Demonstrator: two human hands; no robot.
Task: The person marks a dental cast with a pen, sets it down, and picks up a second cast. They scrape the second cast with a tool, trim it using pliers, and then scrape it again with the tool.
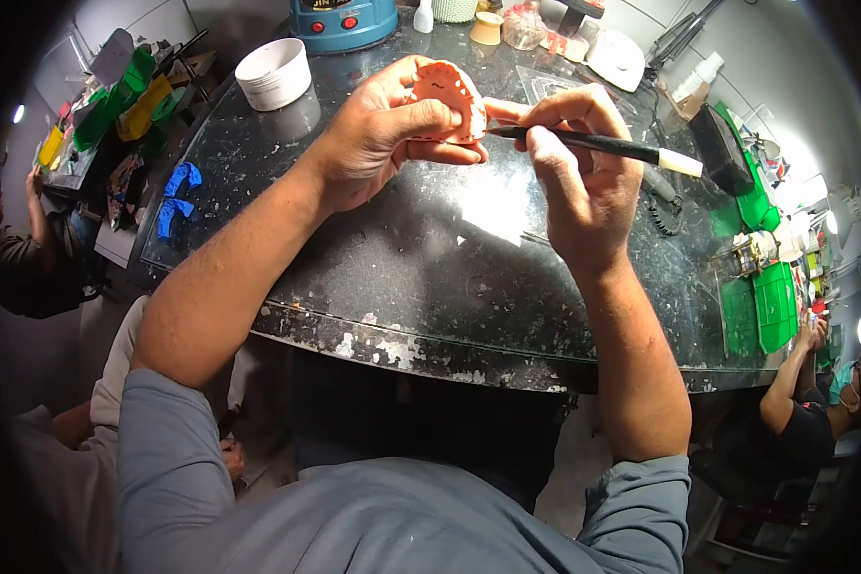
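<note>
Up over the bench, my left hand (pixel 378 134) is closed round a pinkish-orange dental cast (pixel 452 88), its thumb pressed on the inner face. The arch of teeth runs along the cast's rim, and a short dark squiggle marks its surface. Between the fingers of my right hand (pixel 588 177) lies a slim black pen-like tool (pixel 607 143) with a pale rear end. Its front tip is right at the cast's lower right edge, close to my left fingertips.
On the dark, paint-flecked bench (pixel 392 277) stand a white tub (pixel 275 75) and a blue machine (pixel 344 27) with red buttons. Blue pieces (pixel 177 196) lie left. A corded handpiece (pixel 662 187) and green trays (pixel 775 304) are right. People work on both sides.
</note>
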